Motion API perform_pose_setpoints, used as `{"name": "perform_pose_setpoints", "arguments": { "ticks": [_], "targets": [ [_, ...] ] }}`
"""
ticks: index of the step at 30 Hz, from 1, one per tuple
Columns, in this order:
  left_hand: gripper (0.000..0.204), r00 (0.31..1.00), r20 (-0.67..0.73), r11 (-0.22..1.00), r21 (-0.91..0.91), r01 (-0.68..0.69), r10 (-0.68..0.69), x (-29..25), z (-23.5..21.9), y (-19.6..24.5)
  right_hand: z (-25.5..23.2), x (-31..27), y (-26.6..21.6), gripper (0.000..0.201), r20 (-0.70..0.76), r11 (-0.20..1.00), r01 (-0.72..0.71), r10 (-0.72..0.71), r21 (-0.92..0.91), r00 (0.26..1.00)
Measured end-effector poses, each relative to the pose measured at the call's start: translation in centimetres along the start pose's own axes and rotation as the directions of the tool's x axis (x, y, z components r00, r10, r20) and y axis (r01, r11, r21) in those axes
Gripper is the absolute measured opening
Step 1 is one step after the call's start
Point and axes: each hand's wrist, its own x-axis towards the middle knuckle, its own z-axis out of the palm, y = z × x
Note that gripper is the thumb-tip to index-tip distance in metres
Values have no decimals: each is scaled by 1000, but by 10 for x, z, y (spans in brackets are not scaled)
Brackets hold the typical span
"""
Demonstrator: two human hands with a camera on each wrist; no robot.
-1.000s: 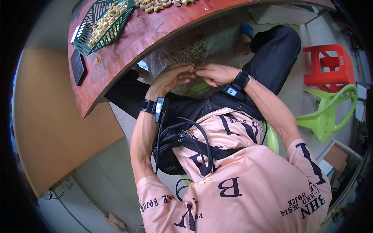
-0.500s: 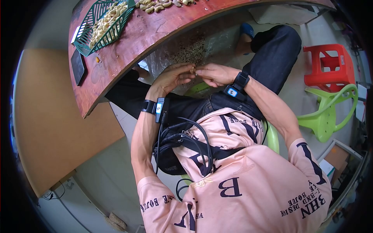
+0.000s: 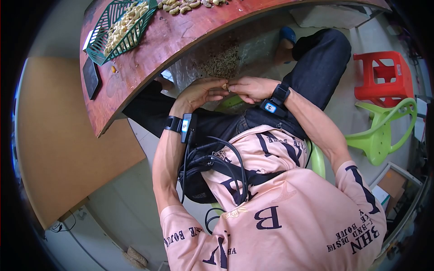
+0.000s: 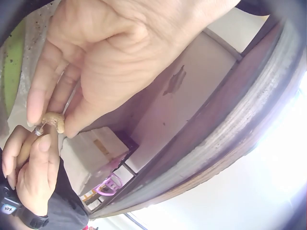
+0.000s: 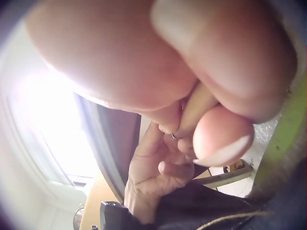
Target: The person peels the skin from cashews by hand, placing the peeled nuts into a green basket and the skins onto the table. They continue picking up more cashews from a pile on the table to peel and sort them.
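In the head view both hands meet above the lap, just below the table edge. My left hand [image 3: 199, 92] pinches a curved cashew nut [image 4: 53, 120] between thumb and fingertips; in the left wrist view the nut is tan, with rough brownish skin along its inner curve. My right hand [image 3: 253, 87] grips a small tool with a slim tan handle [image 5: 199, 104]. Its short metal tip [image 4: 38, 130] sits right at the nut's end. Curled fingers hide most of the handle.
On the red-brown table [image 3: 181, 34] stands a green slatted basket [image 3: 96, 50] of pale cashews, with a pile of cashews [image 3: 181, 6] beside it and a dark phone-like slab [image 3: 91, 77]. Scraps [image 3: 221, 62] lie on plastic sheeting below. A red stool [image 3: 382, 77] and green chair [image 3: 377, 135] stand right.
Both hands have sunk very slightly, and the cashew between the fingertips has turned a little, showing a paler side. Arms, legs and the things on the table stay where they were.
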Motion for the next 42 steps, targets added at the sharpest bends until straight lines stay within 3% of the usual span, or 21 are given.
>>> {"name": "perform_pose_setpoints", "arguments": {
  "ticks": [10,25,42],
  "targets": [
    [37,999,-25,997,72,42,-41,2,-2,-1,1,3,4,44,23,1000,28,-28,2,999],
    [31,996,10,986,146,-85,84,-3,5,1,-1,-5,-8,46,27,997,72,-71,-41,997],
    [28,994,20,990,80,-113,112,-5,8,1,-4,-9,-9,48,17,991,125,-124,-44,992]
  ]
}}
